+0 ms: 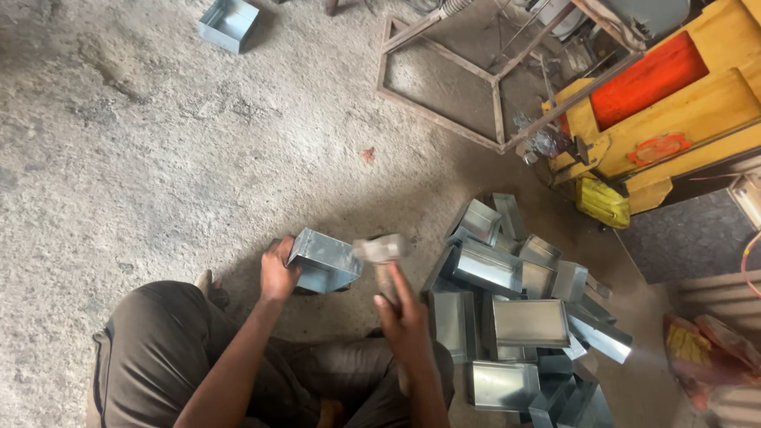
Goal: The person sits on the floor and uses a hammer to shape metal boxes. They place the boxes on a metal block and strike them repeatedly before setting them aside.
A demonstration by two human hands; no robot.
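Note:
My left hand (277,273) grips the near end of a shiny sheet-metal box (325,261) that lies on its side on the concrete floor. My right hand (404,321) is closed round the wooden handle of a hammer (382,252). The hammer's head is blurred and sits just above the right end of the box. I squat over the work, with my knees in dark trousers at the bottom of the view.
A heap of several similar metal boxes (515,317) lies on the floor to my right. One more metal box (228,22) sits far off at the top left. A rusty steel frame (444,75) and a yellow and orange machine (674,103) stand at the top right.

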